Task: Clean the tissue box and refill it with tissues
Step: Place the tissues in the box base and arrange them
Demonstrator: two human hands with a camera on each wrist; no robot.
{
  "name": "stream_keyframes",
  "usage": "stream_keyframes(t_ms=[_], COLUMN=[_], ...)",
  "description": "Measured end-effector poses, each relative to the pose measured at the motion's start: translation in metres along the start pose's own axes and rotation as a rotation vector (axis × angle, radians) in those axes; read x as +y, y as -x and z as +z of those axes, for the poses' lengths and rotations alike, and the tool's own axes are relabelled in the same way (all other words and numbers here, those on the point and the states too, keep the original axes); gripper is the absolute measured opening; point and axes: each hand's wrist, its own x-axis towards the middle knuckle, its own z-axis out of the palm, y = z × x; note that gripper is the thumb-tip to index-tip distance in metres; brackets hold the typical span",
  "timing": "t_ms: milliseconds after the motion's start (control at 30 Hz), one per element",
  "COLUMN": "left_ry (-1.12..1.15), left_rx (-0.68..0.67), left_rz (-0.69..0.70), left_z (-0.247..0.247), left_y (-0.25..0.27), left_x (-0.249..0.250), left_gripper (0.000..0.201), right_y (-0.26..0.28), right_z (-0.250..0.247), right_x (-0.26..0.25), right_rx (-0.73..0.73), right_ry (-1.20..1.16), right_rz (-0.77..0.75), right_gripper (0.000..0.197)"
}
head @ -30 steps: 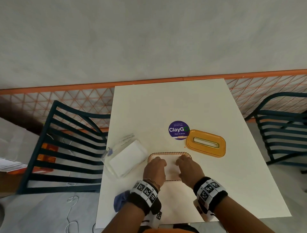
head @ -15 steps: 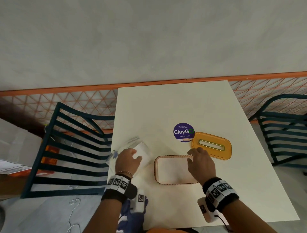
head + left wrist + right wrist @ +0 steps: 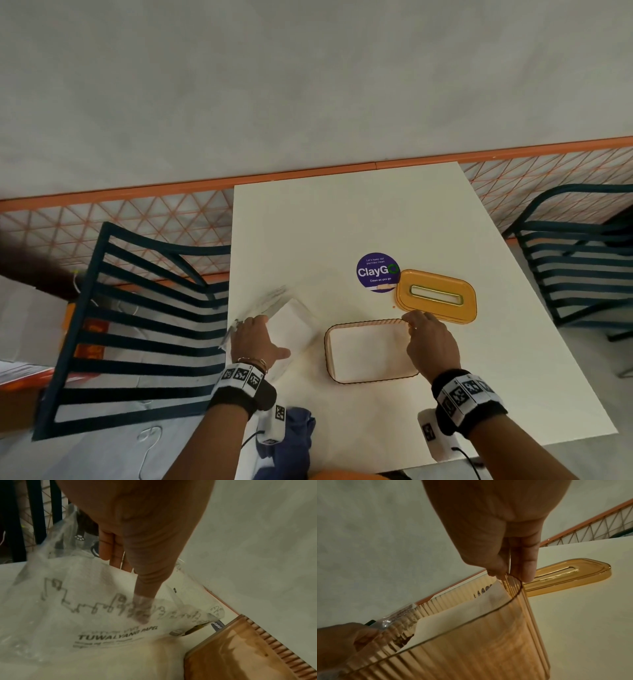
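The amber ribbed tissue box (image 3: 371,378) stands open near the front of the table, with white tissues (image 3: 366,353) lying inside. My right hand (image 3: 412,323) pinches the rim at its far right corner, thumb inside and fingers outside, as the right wrist view shows (image 3: 511,576). The amber lid (image 3: 436,296) with its slot lies flat just behind that hand. To the left, my left hand (image 3: 263,334) grips the clear plastic tissue pack (image 3: 291,327). In the left wrist view my thumb (image 3: 144,601) sits under the wrap, with my fingers (image 3: 113,550) at the pack's far side.
A purple round sticker (image 3: 376,272) is on the white table (image 3: 342,222) beside the lid. A blue cloth (image 3: 296,435) lies at the near edge. Dark slatted chairs stand left (image 3: 137,325) and right (image 3: 579,260). An orange mesh rail (image 3: 171,222) runs behind.
My left hand left the box and went left to the tissue pack. My right hand shifted from the box's middle to its far right corner and took the rim.
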Motion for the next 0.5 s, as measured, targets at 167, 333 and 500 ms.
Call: stream_keyframes(t_ms=[167, 333, 500], left_ry=[0.02, 0.085, 0.11], left_rx=[-0.03, -0.099, -0.11], left_rz=[-0.046, -0.094, -0.144], left_z=[-0.007, -0.014, -0.02], left_y=[-0.001, 0.0, 0.006], left_x=[0.0, -0.001, 0.003], left_gripper=[0.102, 0.107, 0.09], right_y=[0.001, 0.0, 0.0], right_z=[0.0, 0.0, -0.002], right_x=[-0.002, -0.001, -0.001], right_rx=[0.016, 0.016, 0.006], right_ry=[-0.003, 0.017, 0.038], right_rz=[0.01, 0.008, 0.001], right_gripper=[0.033, 0.034, 0.036])
